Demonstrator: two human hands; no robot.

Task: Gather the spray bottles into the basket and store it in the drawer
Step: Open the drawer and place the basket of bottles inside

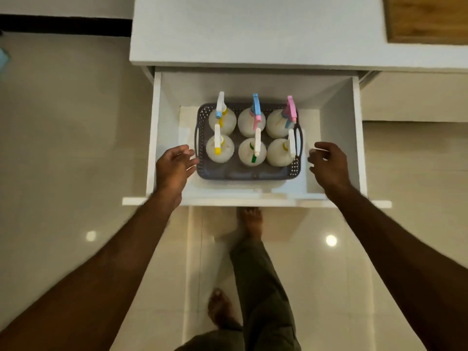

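A grey perforated basket (243,172) sits on the floor of the open white drawer (255,200). Several white spray bottles (252,152) with coloured triggers stand upright in it, in two rows. My left hand (174,167) hovers just left of the basket, fingers apart, fingertips near its left handle, holding nothing. My right hand (328,163) hovers just right of the basket with loosely curled fingers, a small gap between it and the right handle.
The drawer juts out from a white cabinet whose countertop (253,31) lies above it. A wooden board (428,19) lies at the counter's far right. My bare feet (249,221) stand on the glossy tiled floor below the drawer front.
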